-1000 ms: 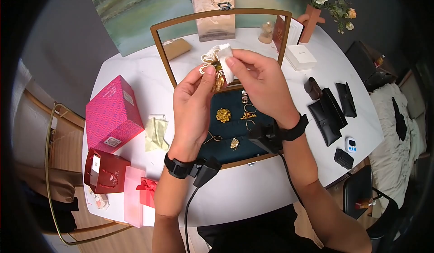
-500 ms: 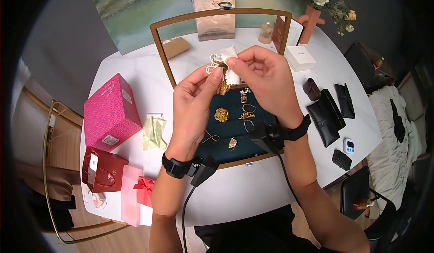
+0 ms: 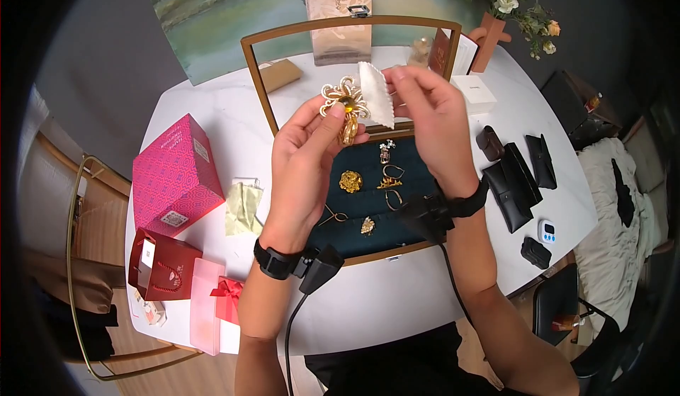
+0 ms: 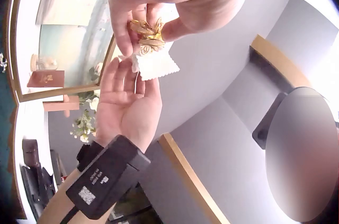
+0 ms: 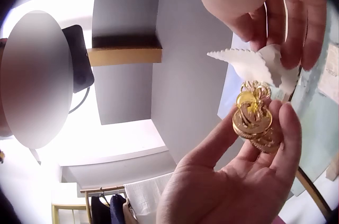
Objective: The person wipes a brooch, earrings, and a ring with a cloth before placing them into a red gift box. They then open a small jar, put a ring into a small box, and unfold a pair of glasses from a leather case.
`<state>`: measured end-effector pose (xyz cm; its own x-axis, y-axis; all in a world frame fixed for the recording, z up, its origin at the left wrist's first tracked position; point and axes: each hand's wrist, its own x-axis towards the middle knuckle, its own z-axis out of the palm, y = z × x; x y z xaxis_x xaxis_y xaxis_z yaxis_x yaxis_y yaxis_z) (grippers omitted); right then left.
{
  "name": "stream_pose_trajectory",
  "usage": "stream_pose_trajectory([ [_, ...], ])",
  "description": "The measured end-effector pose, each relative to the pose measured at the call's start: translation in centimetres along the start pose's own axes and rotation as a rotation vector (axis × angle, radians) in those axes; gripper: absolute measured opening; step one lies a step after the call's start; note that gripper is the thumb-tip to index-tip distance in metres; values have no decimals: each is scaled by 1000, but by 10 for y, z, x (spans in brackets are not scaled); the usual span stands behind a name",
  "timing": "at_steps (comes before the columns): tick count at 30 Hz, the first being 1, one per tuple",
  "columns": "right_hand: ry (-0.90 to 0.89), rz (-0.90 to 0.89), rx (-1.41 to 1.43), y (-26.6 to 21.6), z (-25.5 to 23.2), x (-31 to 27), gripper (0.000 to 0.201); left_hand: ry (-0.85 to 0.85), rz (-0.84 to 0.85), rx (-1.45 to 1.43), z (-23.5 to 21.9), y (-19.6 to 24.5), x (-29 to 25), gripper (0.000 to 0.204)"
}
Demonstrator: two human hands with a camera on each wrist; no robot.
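Note:
My left hand [image 3: 301,155] pinches a flower-shaped gold jewellery piece [image 3: 347,104] between thumb and fingers. It has pale looped petals, an amber centre stone and gold loops below. Beside it, my right hand [image 3: 439,127] holds a small white cloth [image 3: 377,95] with a scalloped edge. In the right wrist view, the gold piece [image 5: 253,118] rests at the left fingertips, right under the cloth [image 5: 251,68]. Below both hands lies an open jewellery box with a dark green lining [image 3: 354,244], holding a gold flower ornament [image 3: 350,181], a gold ring-like piece [image 3: 389,182] and other jewellery.
The box's wood-framed lid [image 3: 255,77] stands raised behind the hands. To the left are a pink box [image 3: 177,176], a pale green pouch [image 3: 243,208] and a red gift bag [image 3: 168,265]. Black cases [image 3: 510,190], a white box [image 3: 473,93] and a small white timer [image 3: 547,232] lie right.
The flower piece has turned to face the camera, its amber stone now showing. My right hand has drawn back to the right and upward, and the cloth stands upright beside the piece.

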<state>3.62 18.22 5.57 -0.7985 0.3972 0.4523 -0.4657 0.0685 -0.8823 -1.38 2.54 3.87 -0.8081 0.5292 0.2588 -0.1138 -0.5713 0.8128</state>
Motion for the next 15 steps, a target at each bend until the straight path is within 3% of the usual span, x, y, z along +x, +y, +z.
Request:
stream_pose_trajectory([
  [3, 31, -66, -84, 3, -9, 4, 26, 14, 4, -32, -1, 0, 1, 26],
  [7, -90, 1, 83, -4, -5, 2, 23, 45, -12, -41, 3, 0, -1, 26],
  [9, -84, -78, 17, 1, -4, 2, 23, 75, -14, -103, 1, -2, -1, 25],
  [15, -146, -75, -102, 2, -6, 2, 26, 8, 22, -60, -6, -5, 0, 30],
])
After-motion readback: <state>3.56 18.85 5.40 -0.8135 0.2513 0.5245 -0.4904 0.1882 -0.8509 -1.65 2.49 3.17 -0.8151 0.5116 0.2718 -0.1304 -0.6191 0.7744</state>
